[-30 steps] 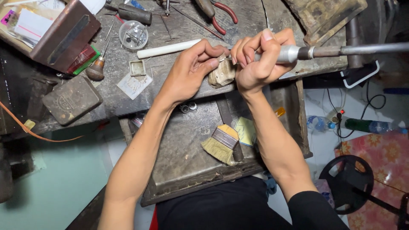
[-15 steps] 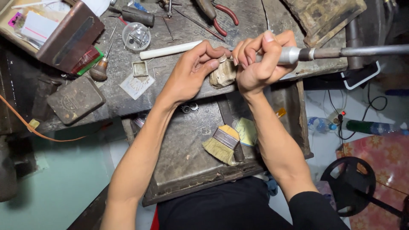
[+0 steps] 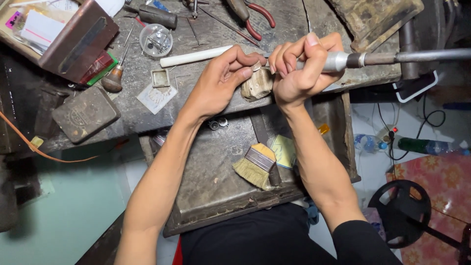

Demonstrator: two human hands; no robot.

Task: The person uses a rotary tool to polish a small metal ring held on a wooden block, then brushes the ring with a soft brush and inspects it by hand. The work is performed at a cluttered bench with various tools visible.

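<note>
My right hand (image 3: 300, 73) grips the metal handpiece (image 3: 343, 61) of a rotary tool, whose shaft runs off to the right edge. My left hand (image 3: 218, 81) pinches a small pale workpiece (image 3: 255, 66) between thumb and fingertips, right at the tool's tip. Both hands meet over a worn wooden bench peg (image 3: 257, 86) at the front edge of the grey workbench (image 3: 196, 105). The tool's tip itself is hidden by my fingers.
A pull-out tray (image 3: 211, 181) under the bench holds a flat paintbrush (image 3: 256, 166). On the bench lie a white rod (image 3: 194, 56), a clear round dish (image 3: 155, 40), red-handled pliers (image 3: 252, 12), a wooden-handled tool (image 3: 114, 81), a brown box (image 3: 78, 39) and a dark block (image 3: 86, 114).
Both hands stay pressed together at the peg. The view has shifted slightly; no clear movement of the workpiece or handpiece.
</note>
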